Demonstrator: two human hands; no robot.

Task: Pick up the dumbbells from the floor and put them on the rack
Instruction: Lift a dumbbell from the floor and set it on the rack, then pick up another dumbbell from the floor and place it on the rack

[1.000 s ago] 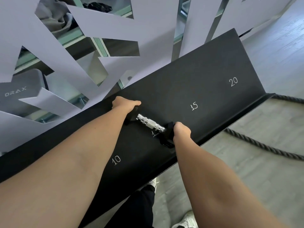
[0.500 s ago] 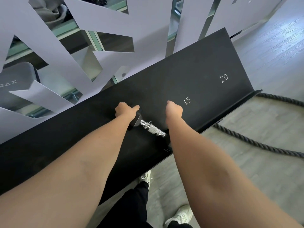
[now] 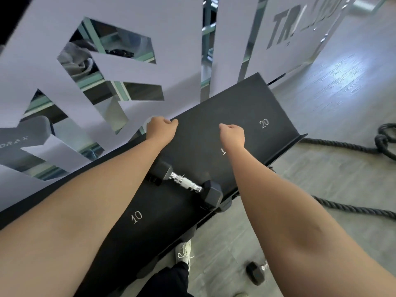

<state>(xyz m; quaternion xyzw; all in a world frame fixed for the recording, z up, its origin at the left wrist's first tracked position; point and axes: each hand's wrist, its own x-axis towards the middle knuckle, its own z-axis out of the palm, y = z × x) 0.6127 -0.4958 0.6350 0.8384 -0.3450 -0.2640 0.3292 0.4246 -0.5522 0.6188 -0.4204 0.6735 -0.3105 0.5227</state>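
A black hex dumbbell [image 3: 186, 185] with a chrome handle lies on the slanted black rack [image 3: 214, 133], between the white marks 10 and 15. My left hand [image 3: 161, 127] hovers above the rack's back edge, fingers curled, holding nothing. My right hand [image 3: 232, 133] is a loose fist over the rack near the 15 mark, also holding nothing. Both hands are apart from that dumbbell. A second black dumbbell [image 3: 255, 272] lies on the floor below, partly hidden by my right forearm.
A thick black rope [image 3: 351, 146] snakes over the grey floor right of the rack. A white cut-out panel wall [image 3: 150, 39] stands behind the rack. My white shoe [image 3: 183, 250] and dark trouser leg are under the rack's front edge.
Both hands let go of the dumbbell and lifted up toward the rack's back. The dumbbell stays on the rack. The view rose and the floor dumbbell came into sight.
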